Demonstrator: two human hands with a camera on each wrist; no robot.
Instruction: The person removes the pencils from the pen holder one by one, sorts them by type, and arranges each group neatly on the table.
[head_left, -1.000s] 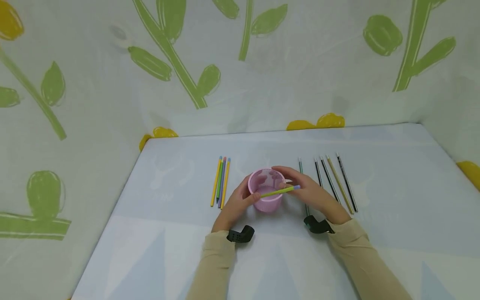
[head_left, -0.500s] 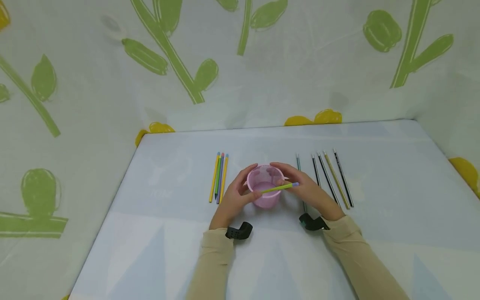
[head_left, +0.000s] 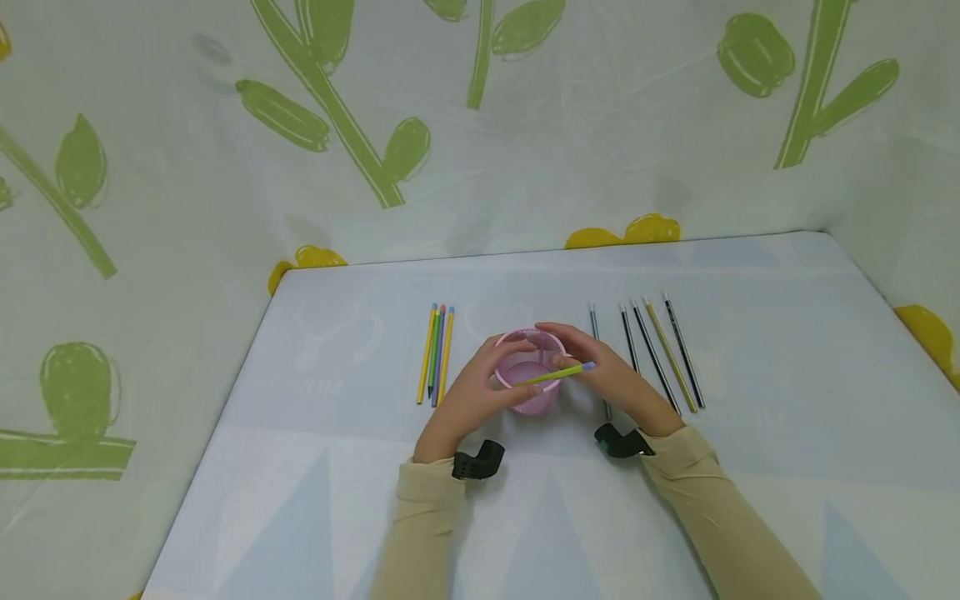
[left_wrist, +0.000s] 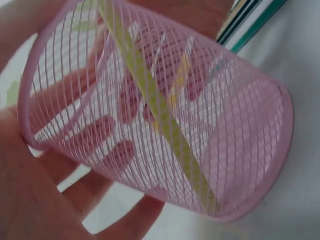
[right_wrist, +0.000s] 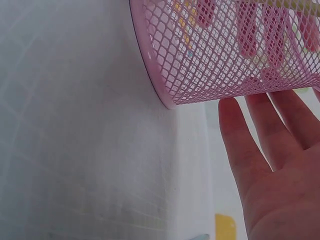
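Observation:
A pink mesh pencil cup (head_left: 536,407) stands between the two hands in the head view. Slanting inside it is a yellow-green pencil (head_left: 557,375), its bluish end sticking out over the right of the rim. Through the mesh in the left wrist view, this pencil (left_wrist: 172,132) runs down to the cup's base. The left hand (head_left: 472,393) holds the cup from the left, thumb at the near side and fingers over the rim. From the right, the right hand (head_left: 611,379) curves round the cup; its fingers (right_wrist: 274,135) lie against the mesh in the right wrist view.
Left of the cup lies a row of coloured pencils (head_left: 433,354), yellow, green and purple. Several dark, green and gold pencils (head_left: 660,350) lie at the right, partly behind the right hand. A leaf-patterned wall covering (head_left: 525,167) rises behind the white table (head_left: 337,500).
The left hand's fingers have moved from the cup's left side across its rim. The right hand, cup and slanted pencil keep nearly the same arrangement; the head view has shifted slightly.

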